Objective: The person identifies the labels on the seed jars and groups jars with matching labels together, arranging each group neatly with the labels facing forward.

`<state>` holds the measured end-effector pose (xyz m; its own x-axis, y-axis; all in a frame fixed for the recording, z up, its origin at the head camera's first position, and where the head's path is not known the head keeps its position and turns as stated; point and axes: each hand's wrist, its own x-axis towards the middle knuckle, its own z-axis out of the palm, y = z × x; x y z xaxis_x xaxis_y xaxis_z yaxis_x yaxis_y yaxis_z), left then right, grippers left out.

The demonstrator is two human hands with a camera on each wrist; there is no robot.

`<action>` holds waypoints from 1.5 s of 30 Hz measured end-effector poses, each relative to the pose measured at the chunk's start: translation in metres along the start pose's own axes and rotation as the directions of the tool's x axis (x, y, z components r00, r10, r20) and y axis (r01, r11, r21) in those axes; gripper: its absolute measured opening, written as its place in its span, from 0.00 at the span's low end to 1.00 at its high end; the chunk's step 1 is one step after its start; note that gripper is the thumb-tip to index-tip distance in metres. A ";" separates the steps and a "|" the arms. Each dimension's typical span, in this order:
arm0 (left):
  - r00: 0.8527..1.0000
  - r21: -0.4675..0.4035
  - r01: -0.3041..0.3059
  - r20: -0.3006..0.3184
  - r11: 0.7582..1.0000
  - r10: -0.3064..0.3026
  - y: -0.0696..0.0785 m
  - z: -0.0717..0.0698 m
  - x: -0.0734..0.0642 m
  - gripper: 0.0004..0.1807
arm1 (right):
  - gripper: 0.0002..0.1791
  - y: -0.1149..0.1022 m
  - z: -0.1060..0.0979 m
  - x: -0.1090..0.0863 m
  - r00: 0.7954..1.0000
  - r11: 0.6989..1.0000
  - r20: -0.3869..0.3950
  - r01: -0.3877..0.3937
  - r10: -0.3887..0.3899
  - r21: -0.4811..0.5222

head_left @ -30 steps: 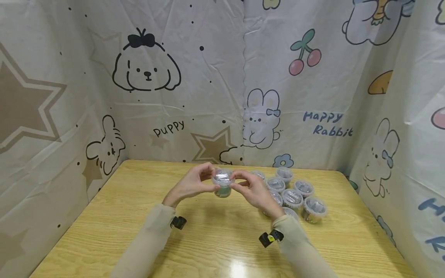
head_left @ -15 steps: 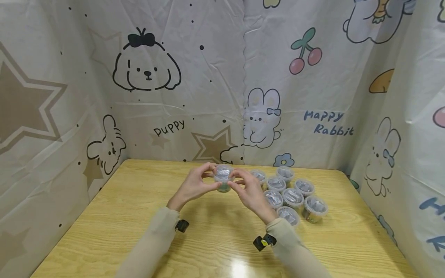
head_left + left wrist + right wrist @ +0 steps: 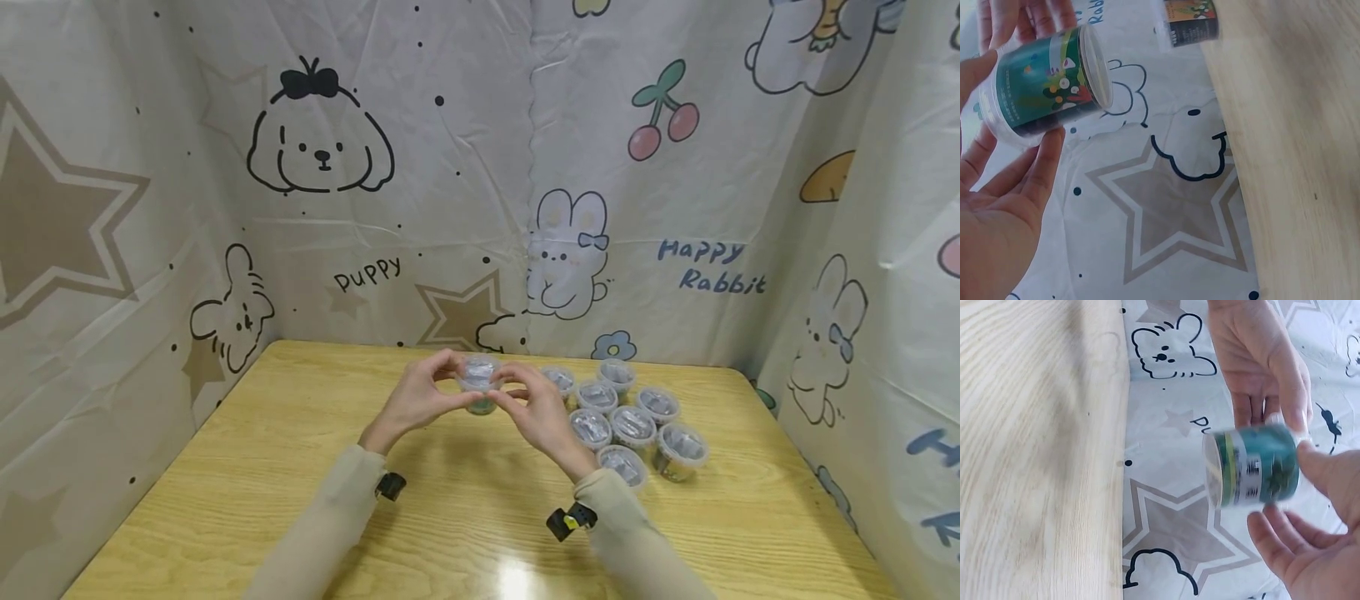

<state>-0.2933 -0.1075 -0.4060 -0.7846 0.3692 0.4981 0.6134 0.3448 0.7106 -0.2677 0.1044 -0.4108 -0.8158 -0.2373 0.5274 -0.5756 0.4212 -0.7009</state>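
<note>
A small clear plastic tub [image 3: 480, 406] with a see-through lid and a green printed label is held up over the table between both hands. My left hand [image 3: 420, 396] grips its left side near the lid rim, thumb in front. On the opposite side, my right hand [image 3: 542, 414] pinches the rim with thumb and fingers. In the left wrist view, the tub [image 3: 1047, 87] lies tilted sideways, its label showing colourful plant-like shapes. The right wrist view shows a barcode patch on the tub's label [image 3: 1263, 465], its base apart from the table.
Several similar lidded tubs [image 3: 632, 425] stand grouped on the right of the wooden table [image 3: 247, 467], close to my right forearm. A printed cloth [image 3: 465, 208] with cartoon animals hangs behind the table and along both sides.
Both hands have lifted the tub slightly, and the thumbs have come closer together at its front. My right forearm has shifted left, uncovering more of the grouped tubs.
</note>
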 end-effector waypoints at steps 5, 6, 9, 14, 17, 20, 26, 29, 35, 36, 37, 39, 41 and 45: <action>0.999 -0.036 0.019 0.036 0.999 -0.018 0.001 -0.007 0.001 0.17 | 0.13 0.004 -0.009 0.004 0.997 0.997 0.079 -0.019 0.012 0.079; 0.999 -0.044 0.019 0.043 0.999 -0.017 0.002 -0.008 0.001 0.16 | 0.14 0.005 -0.011 0.005 0.995 0.996 0.099 -0.022 0.013 0.092; 0.998 -0.077 0.018 0.069 0.997 -0.013 0.003 -0.010 0.002 0.16 | 0.15 0.007 -0.017 0.007 0.989 0.991 0.149 -0.043 0.024 0.128; 0.993 -0.125 0.037 0.112 0.991 -0.023 0.004 -0.011 0.002 0.16 | 0.16 0.008 -0.023 0.008 0.975 0.979 0.209 -0.112 0.075 0.172; 0.992 -0.135 0.053 0.123 0.989 -0.036 0.005 -0.012 0.002 0.16 | 0.15 0.007 -0.023 0.008 0.972 0.974 0.220 -0.124 0.081 0.189; 0.991 -0.143 0.059 0.130 0.988 -0.040 0.006 -0.013 0.002 0.16 | 0.13 0.007 -0.021 0.008 0.977 0.976 0.202 -0.102 0.062 0.191; 0.992 -0.147 0.059 0.121 0.987 -0.041 0.007 -0.013 0.003 0.15 | 0.11 0.006 -0.020 0.009 0.987 0.987 0.158 -0.052 0.028 0.150; 0.992 -0.139 0.066 0.112 0.988 -0.051 0.006 -0.012 0.003 0.15 | 0.11 0.005 -0.018 0.008 0.990 0.992 0.142 -0.044 0.026 0.119; 0.993 -0.118 0.076 0.097 0.990 -0.064 0.002 -0.009 0.003 0.15 | 0.10 0.004 -0.012 0.007 0.995 0.998 0.095 -0.043 0.039 0.043; 0.994 -0.112 0.074 0.092 0.991 -0.064 0.002 -0.008 0.003 0.15 | 0.11 0.003 -0.011 0.007 0.995 0.999 0.087 -0.041 0.038 0.036; 0.994 -0.106 0.072 0.087 0.992 -0.063 0.003 -0.008 0.003 0.15 | 0.11 0.003 -0.010 0.006 0.996 0.999 0.079 -0.041 0.039 0.029; 0.995 -0.090 0.066 0.077 0.994 -0.059 0.002 -0.008 0.003 0.15 | 0.11 0.002 -0.008 0.006 0.997 0.999 0.063 -0.046 0.044 0.021; 0.996 -0.077 0.065 0.073 0.995 -0.059 0.001 -0.008 0.003 0.15 | 0.12 0.002 -0.006 0.006 0.997 0.999 0.056 -0.048 0.047 0.021; 0.994 -0.078 0.065 0.087 0.995 -0.058 -0.002 -0.011 0.003 0.13 | 0.13 0.004 -0.006 0.007 0.996 0.999 0.073 -0.048 0.046 0.025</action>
<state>-0.2980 -0.1168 -0.4003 -0.8080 0.4225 0.4106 0.5521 0.2998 0.7780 -0.2757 0.1092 -0.4072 -0.8435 -0.2810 0.4578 -0.5368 0.4105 -0.7371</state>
